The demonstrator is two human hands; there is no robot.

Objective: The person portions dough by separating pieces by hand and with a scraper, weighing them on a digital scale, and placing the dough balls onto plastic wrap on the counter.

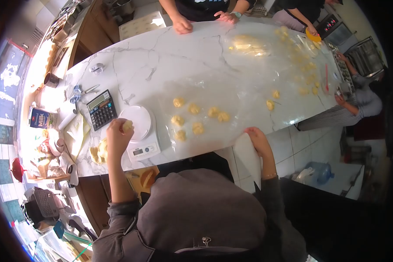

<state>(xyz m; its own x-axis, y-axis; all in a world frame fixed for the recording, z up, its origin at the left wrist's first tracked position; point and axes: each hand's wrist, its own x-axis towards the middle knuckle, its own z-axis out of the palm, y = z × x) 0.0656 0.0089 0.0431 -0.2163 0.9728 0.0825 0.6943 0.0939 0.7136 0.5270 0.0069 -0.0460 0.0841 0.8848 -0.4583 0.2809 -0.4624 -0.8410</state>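
Observation:
My left hand [117,136] is closed on a small piece of dough [127,126], at the near left rim of a white kitchen scale [136,120]. By that wrist a larger lump of yellow dough [101,151] lies on the table, partly hidden. At the table's near edge my right hand [259,143] grips a white, flat, sheet-like thing [247,158] that hangs down past the edge; its exact kind I cannot make out. Between my hands, several dough pieces [198,128] lie apart on a clear plastic sheet [222,136].
A calculator [102,110] and scissors [81,92] lie left of the scale. Across the marble table [131,61] stands a person with hands [182,26] on its far edge. More dough pieces [310,66] and other people at work are at the right end.

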